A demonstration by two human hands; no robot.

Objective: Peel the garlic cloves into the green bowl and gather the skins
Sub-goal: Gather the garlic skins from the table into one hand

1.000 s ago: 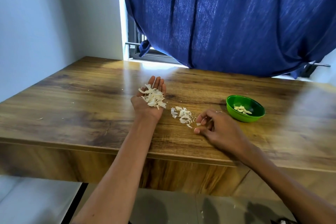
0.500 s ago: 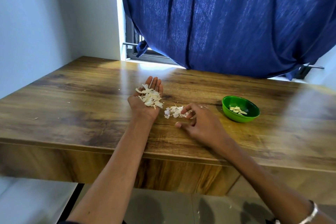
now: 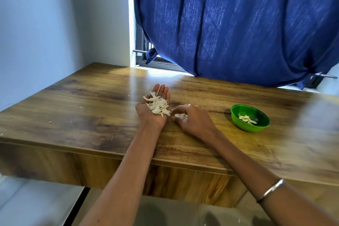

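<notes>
Both hands sit together near the middle of the tabletop (image 3: pixel 77 108). My left hand (image 3: pixel 153 111) lies palm up with its fingers straight and pointing away from me, and a loose heap of garlic skins (image 3: pixel 157 104) rests across the palm and lower fingers. My right hand (image 3: pixel 190 119) is palm down just to the right of it, fingers curled around a small clump of skins (image 3: pixel 180 116) that shows white between thumb and fingers.

What matters for the coming move, as I judge it, is that this clump lies right beside the heel of my left palm, on its right edge, almost touching. So the right hand is the nearer one and has only a short way leftward to drop its load onto the heap. The heap itself runs lengthwise along the palm, from wrist toward fingertips, and the flakes look light enough to slide off if the palm tips.

Well apart to the right stands the green bowl (image 3: pixel 244 126), with pale peeled cloves (image 3: pixel 246 118) lying in its bottom.

A few stray flecks (image 3: pixel 49 121) are scattered on the brown wood-grain surface to the left. Behind the far edge hangs a dark blue curtain (image 3: pixel 238 24) over a window, with a pale wall (image 3: pixel 45 24) on the left.
</notes>
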